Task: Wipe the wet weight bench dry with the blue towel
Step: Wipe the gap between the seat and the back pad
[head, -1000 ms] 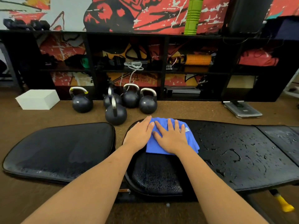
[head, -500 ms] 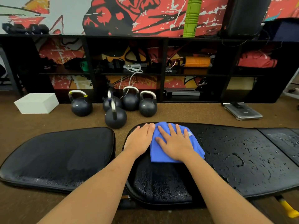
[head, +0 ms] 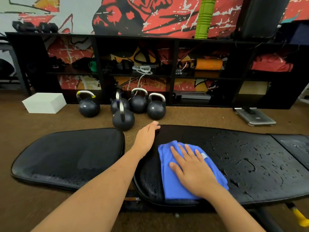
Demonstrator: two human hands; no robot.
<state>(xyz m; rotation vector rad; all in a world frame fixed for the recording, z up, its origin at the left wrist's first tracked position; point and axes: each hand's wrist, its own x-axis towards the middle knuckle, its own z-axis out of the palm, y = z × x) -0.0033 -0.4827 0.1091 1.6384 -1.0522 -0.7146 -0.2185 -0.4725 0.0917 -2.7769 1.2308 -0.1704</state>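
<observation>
Two bare hands on a glossy black padded weight bench (head: pixel 250 148) beaded with water: the right hand (head: pixel 192 171) presses flat, fingers spread, on the soft rumpled blue towel (head: pixel 167 181) near the pad's rounded end. The left hand (head: pixel 146 139), fingers straight and together, reaches over the pad's far corner, holding nothing.

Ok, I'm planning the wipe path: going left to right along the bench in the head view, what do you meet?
left pad → left hand → towel → droplets → end pad

Black padded vinyl bench surface (head: pixel 270 178), water droplets (head: pixel 247 164) scattered over its middle and right, rumpled blue cloth towel (head: pixel 168 180) lying flat near its left end
</observation>
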